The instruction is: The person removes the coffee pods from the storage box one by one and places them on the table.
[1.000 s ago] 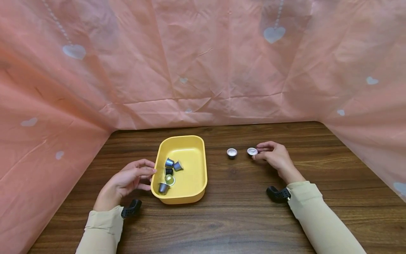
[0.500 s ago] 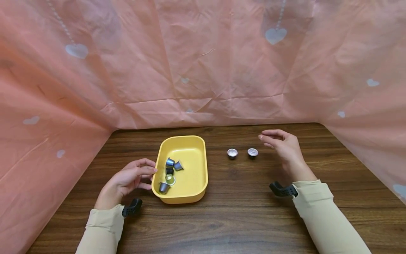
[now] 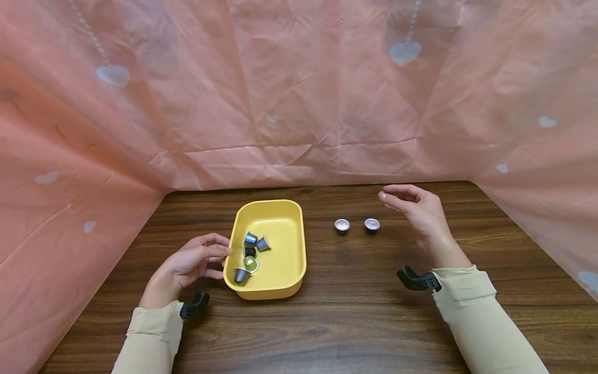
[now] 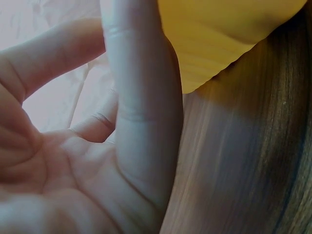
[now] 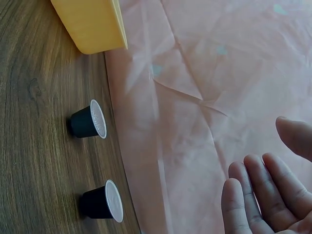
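Observation:
A yellow tray [image 3: 285, 218] sits on the wooden table [image 3: 345, 322] and holds several small coffee capsules [image 3: 250, 254]. My left hand [image 3: 187, 265] rests beside the tray's left wall, fingertips touching its rim; the left wrist view shows the fingers relaxed against the yellow tray [image 4: 219, 44]. Two black capsules with foil tops stand to the right of the tray, one capsule [image 3: 342, 225] nearer it and another capsule [image 3: 371, 224] beside it. My right hand [image 3: 413, 208] hovers above and right of them, fingers relaxed, holding nothing. In the right wrist view both capsules [image 5: 87, 121] [image 5: 101, 202] stand apart from the fingers [image 5: 253, 195].
A pink plastic sheet with heart shapes [image 3: 299, 88] walls in the table at the back and on both sides. Bare wood stretches along the front edge and to the right of the two capsules.
My right hand let go of the right-hand capsule, then lifted up and back from it. The capsule stays standing on the table. The left hand has not moved.

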A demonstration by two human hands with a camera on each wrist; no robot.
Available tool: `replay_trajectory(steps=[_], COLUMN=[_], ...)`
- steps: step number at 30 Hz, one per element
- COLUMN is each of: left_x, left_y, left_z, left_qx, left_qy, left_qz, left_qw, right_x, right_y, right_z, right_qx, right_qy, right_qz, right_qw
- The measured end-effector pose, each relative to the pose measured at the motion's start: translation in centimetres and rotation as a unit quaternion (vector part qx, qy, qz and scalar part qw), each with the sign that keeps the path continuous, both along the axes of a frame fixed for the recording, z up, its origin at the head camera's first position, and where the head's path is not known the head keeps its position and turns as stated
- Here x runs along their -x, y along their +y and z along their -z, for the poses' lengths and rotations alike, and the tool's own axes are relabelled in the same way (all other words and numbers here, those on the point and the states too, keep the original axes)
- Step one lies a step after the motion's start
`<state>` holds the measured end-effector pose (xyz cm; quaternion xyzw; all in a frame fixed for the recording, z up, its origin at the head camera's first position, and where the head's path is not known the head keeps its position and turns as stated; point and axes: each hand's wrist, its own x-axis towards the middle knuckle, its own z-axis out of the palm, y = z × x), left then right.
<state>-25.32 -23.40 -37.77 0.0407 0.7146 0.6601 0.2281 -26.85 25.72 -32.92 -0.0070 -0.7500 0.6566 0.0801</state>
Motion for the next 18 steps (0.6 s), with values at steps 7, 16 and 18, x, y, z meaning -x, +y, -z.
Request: replay_trajectory(steps=[7, 16, 18], left_x=[0.0, -0.1, -0.2], left_y=[0.3, 0.2, 0.1], left_z=[0.0, -0.1, -0.1], left_qx=[0.002, -0.001, -0.001], left_qy=[-0.001, -0.001, -0.001], left_qz=[-0.002, -0.008, -0.009], left_qw=[1.0, 1.0, 1.0], right_x=[-0.2, 0.2, 0.3], right_y=[-0.1, -1.9, -2.6], right_z=[0.0, -0.4, -0.7], right_qx=[0.005, 0.001, -0.016], right_qy=[-0.005, 0.016, 0.016], right_qz=[-0.002, -0.035, -0.039], right_qw=[1.0, 0.999, 0.999])
